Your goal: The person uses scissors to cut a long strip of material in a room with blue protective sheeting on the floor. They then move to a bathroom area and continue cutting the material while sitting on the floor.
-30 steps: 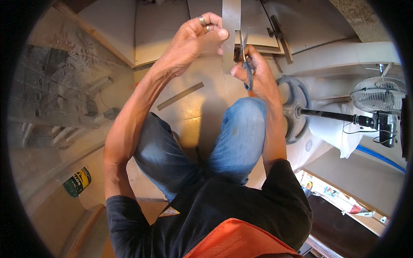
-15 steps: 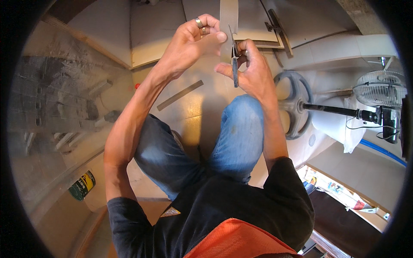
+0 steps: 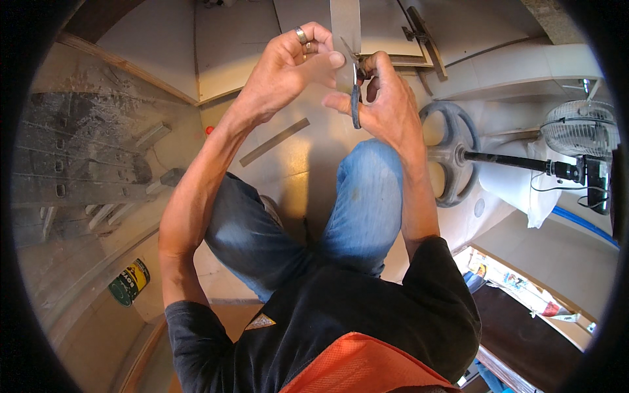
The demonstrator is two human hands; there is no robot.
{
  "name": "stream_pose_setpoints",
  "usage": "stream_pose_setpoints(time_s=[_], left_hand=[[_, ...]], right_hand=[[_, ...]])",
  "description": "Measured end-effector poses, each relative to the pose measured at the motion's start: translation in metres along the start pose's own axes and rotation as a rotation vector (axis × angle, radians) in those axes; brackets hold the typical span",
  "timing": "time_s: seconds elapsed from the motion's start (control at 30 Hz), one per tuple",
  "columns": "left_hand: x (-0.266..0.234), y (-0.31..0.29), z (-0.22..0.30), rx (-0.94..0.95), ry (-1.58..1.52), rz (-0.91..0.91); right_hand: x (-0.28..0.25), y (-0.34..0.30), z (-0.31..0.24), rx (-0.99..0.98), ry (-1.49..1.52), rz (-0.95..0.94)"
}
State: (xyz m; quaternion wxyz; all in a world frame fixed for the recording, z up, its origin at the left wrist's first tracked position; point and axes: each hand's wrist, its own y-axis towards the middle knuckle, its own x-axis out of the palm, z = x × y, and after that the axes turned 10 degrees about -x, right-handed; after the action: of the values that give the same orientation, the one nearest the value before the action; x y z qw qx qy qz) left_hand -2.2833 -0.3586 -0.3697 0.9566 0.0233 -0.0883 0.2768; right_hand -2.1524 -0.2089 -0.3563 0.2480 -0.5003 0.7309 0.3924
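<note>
My left hand (image 3: pixel 298 62), with rings on its fingers, pinches the edge of a long, flat grey strip (image 3: pixel 346 26) that runs up past the top edge of the picture. My right hand (image 3: pixel 388 98) has its fingers in the dark handles of a pair of scissors (image 3: pixel 356 105). The metal blades point up and lie against the lower part of the strip, just right of my left fingertips. Whether the blades have cut into the strip is too small to tell. Below my hands, a thin, narrow grey strip (image 3: pixel 274 142) lies slantwise on the floor.
Right of my knees stands a fan (image 3: pixel 580 128) with a black pole (image 3: pixel 504 160) and a round grey base (image 3: pixel 452 157). A green and yellow can (image 3: pixel 130 283) stands at left. Pale panels (image 3: pixel 236 46) are at the far side, with a dark wooden piece (image 3: pixel 429 42) nearby.
My right hand has shifted slightly left and down, and the scissors have turned so their blades lean more to the left over the strip. My left hand keeps its pinch, almost still.
</note>
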Motion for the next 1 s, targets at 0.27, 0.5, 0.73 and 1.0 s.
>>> stream_pose_setpoints(time_s=[0.27,0.5,0.73,1.0], left_hand=[[0.002,-0.002,0.004,-0.062,-0.026,0.030],[0.006,-0.003,0.004,-0.025,-0.065,0.112],[0.007,-0.006,0.011,-0.028,-0.141,0.092],[0.007,-0.004,0.005,-0.056,-0.058,0.067]], right_hand=[[0.001,0.000,0.001,-0.037,0.075,0.062],[0.003,-0.001,0.001,-0.037,0.097,0.066],[0.000,0.000,0.014,0.114,0.714,-0.020],[0.006,0.014,0.020,0.000,1.173,0.282]])
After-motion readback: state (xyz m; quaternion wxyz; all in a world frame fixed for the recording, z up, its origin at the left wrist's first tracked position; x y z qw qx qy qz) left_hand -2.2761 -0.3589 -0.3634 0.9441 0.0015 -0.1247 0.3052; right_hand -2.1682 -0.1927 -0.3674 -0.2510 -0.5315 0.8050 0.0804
